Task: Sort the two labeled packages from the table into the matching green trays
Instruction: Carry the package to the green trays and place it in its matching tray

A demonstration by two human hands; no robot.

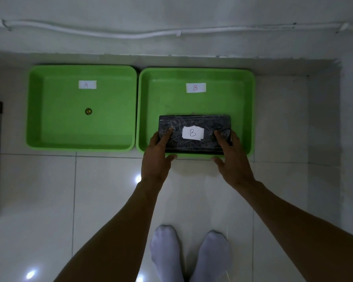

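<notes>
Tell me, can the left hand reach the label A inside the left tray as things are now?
Probably yes. The label A lies uncovered in the left tray, but the left hand would first have to release the package.

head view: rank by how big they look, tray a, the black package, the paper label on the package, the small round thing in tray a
1. tray A
2. black package, held by both hands, possibly nearer the camera
3. paper label on the package
4. small round thing
</notes>
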